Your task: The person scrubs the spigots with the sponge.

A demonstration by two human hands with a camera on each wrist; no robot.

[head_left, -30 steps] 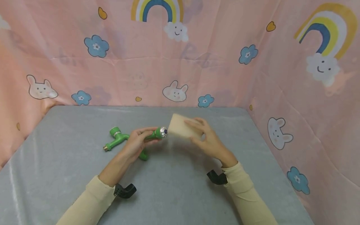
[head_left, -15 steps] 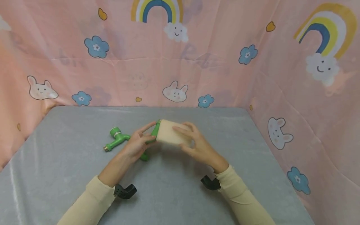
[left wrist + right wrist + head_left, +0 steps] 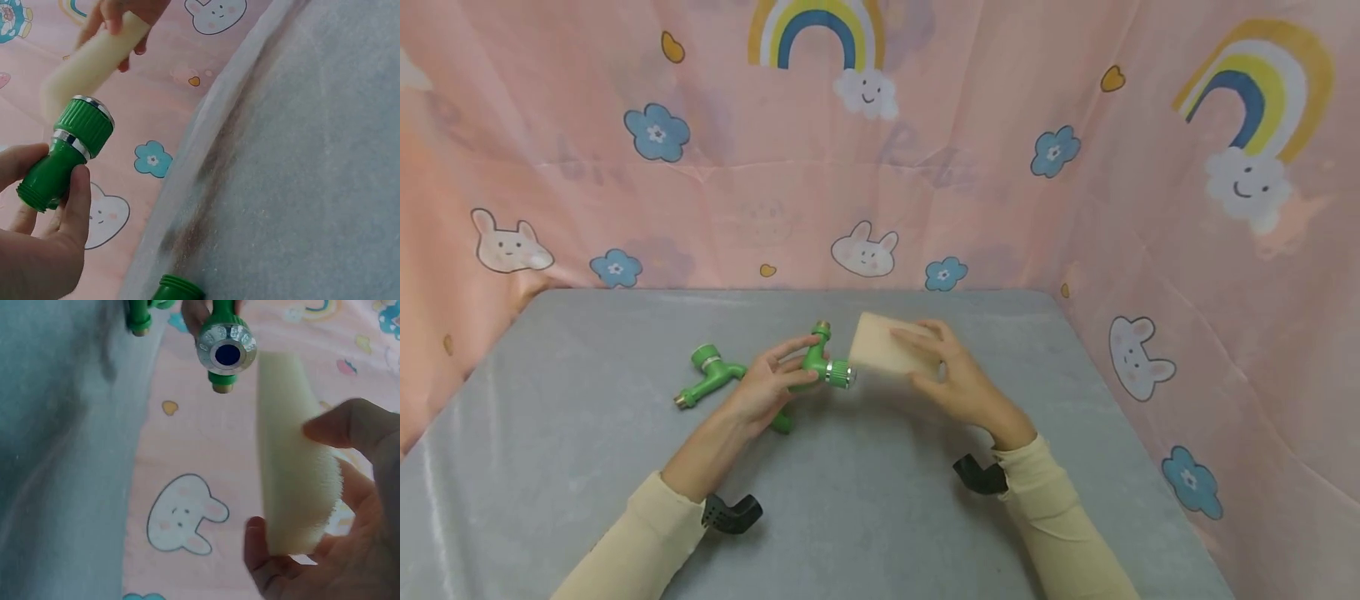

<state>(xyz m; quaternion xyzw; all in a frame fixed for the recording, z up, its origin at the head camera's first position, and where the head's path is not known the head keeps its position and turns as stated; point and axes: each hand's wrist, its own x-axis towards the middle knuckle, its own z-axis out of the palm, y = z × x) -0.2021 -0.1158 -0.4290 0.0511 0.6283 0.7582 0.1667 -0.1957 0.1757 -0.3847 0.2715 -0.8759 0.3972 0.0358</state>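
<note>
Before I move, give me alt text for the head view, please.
A left hand holds a green tap near a cream sponge gripped in the right hand, above a gray table. Another green tap lies there, partly hidden by the left hand; printed pink cloth hangs behind.

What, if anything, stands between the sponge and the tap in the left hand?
Nothing visible: the right hand holds the sponge close to that tap; another tap lies aside on the table.
</note>
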